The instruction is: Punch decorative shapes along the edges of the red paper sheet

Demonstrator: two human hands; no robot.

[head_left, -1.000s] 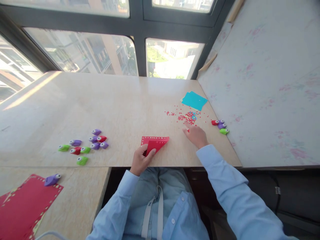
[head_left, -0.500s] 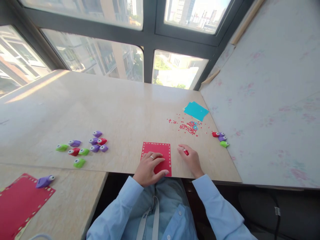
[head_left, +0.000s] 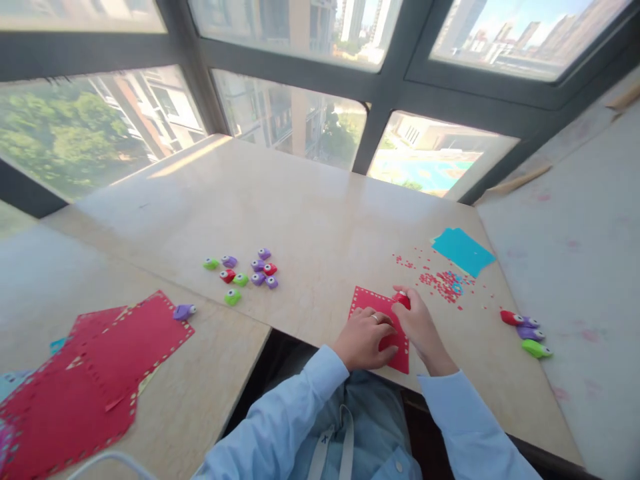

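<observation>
The left hand (head_left: 364, 338) lies spread, pressing flat the thin, floppy red paper card with punched border (head_left: 373, 303) at the tabletop's near edge, while the right hand (head_left: 420, 325) pinches a small, light, rigid red plastic punch (head_left: 401, 299) at its top edge

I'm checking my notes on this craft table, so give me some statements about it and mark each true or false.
1. The left hand presses flat on the small red card. True.
2. The right hand holds a green punch. False: it has a red punch in its grip at the card's edge.
3. The blue paper lies right of the card. True.
4. The red confetti lies on the blue paper. False: it lies on the table beside it.
</observation>
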